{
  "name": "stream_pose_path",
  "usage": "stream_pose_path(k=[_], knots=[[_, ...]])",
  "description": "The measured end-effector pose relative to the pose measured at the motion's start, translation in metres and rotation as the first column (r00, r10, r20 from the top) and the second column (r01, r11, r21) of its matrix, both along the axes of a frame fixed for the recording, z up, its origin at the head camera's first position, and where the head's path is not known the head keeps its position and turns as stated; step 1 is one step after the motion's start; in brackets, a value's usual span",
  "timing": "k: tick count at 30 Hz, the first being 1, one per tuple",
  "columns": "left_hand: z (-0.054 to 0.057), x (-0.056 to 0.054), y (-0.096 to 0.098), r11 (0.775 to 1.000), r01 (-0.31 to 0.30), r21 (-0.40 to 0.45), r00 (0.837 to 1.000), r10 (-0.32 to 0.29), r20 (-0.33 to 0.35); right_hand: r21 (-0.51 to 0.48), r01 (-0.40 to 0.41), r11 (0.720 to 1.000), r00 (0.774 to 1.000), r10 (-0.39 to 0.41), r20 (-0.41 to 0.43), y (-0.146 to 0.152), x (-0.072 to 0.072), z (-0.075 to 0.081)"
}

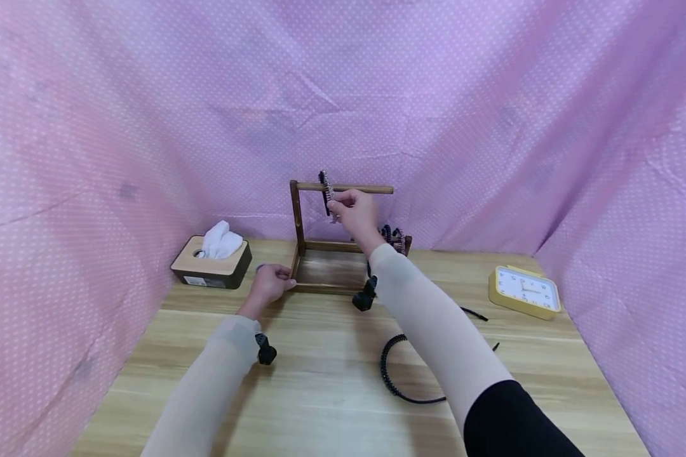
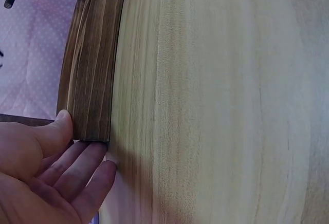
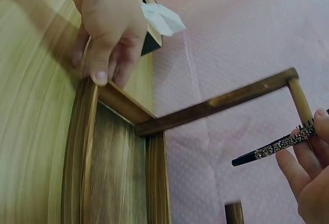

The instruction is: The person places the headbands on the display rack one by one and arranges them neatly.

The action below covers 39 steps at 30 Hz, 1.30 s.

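**Right hand raised at the upper bar, left hand low on the frame's corner**

My right arm stretches forward from the lower right, well above the table, and passes in front of the right side of the wooden rack (image 1: 322, 288). At its end my right hand (image 1: 357, 212) is lifted to the level of the upper bar (image 1: 380, 190), turned so that thumb and fingers point left. They pinch a beaded headband (image 3: 280, 147), whose dark tip sticks out past my fingers. I have it edge-on at the bar, nearer the post than the free end; I can't tell whether it bears on the wood.

My left arm reaches forward much lower, the hand down near the tabletop. There my left hand (image 1: 270, 284) grips the rack's near left corner, thumb on the top edge, fingers extended against the outer side and end.

Below my right forearm a black headband (image 1: 383, 365) lies on the table, partly covered by my sleeve. More headbands (image 1: 399, 242) hang just beyond my right wrist. The tissue box (image 1: 220, 273) sits near my left hand; the yellow clock (image 1: 524, 292) stands well off to my right.
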State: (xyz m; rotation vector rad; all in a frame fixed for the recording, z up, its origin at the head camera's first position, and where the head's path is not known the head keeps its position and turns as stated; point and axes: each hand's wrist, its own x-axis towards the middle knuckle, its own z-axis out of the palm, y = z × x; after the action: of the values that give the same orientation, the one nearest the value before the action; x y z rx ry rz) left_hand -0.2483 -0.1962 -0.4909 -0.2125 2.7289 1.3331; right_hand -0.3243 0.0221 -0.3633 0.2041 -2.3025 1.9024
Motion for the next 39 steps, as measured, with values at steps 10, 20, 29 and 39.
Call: stream_pose_path(k=[10,20,29,39], knots=[[-0.003,-0.003,0.0,1.0,-0.008,-0.01,1.0,0.007,-0.013,0.131,0.013,0.991,0.999,-0.009,-0.038,-0.036,0.002,-0.004],[-0.003,-0.005,0.001,1.0,-0.017,-0.026,1.0,0.017,0.001,0.13,-0.005,0.992,1.0,0.006,-0.009,-0.049,0.002,-0.009],[-0.001,-0.004,0.0,0.999,-0.027,-0.034,1.0,0.028,0.01,0.137,-0.003,0.99,1.0,0.002,0.008,-0.056,0.003,-0.007],[0.0,-0.003,0.0,0.998,-0.013,-0.058,1.0,0.013,-0.005,0.155,-0.006,0.988,1.0,0.005,0.009,-0.057,0.001,-0.007]])
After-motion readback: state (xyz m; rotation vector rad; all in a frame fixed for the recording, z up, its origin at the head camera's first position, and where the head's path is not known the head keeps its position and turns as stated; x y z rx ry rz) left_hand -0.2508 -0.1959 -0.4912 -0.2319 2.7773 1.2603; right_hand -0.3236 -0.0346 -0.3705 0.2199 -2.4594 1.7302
